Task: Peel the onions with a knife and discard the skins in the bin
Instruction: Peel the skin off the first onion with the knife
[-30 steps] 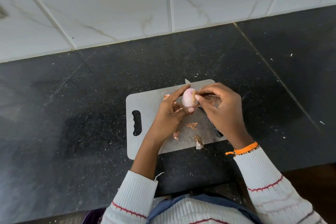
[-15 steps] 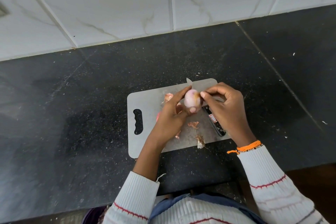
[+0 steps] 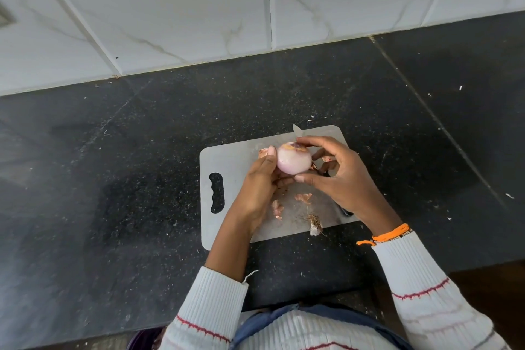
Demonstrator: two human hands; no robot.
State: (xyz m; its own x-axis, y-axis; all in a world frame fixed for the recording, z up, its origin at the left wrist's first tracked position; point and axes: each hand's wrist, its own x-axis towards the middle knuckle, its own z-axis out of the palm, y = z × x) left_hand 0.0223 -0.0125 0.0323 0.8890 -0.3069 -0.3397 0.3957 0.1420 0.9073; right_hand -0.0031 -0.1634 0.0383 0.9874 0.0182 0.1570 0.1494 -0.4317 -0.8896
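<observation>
the mostly peeled onion (image 3: 294, 158) sits gripped between the curled left hand (image 3: 260, 189) and right hand (image 3: 345, 179) (knife (image 3: 297, 130) tip beyond them), likely light, firm, slick, best held at its sides

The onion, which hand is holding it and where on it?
Both. The left hand grips the onion by its left side; the right hand pinches it top and bottom, with the knife tucked in its palm.
</observation>
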